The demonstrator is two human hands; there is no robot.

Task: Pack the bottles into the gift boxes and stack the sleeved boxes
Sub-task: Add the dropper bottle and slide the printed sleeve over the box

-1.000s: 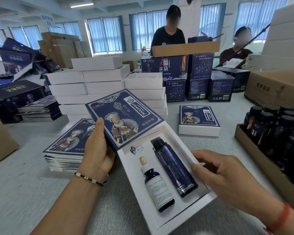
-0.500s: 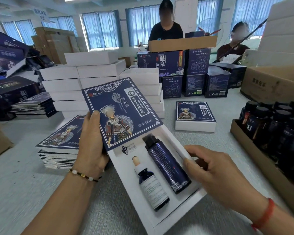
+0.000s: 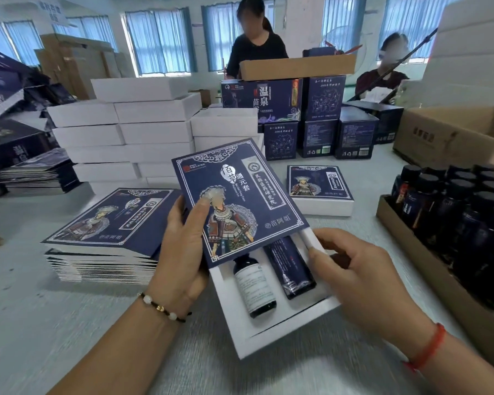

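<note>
The white gift box [image 3: 271,334] sits on the table with both bottles [image 3: 271,277] inside; right hand [image 3: 362,277] grips its edge. Left hand [image 3: 183,238] pinches the blue sleeve [image 3: 240,201], now slid over the box's top half instead of just its corner. One sleeved box [image 3: 320,189] sits behind.

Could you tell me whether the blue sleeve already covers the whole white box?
No, the blue sleeve covers only the far part of the white box; both bottles' lower halves show.
</note>
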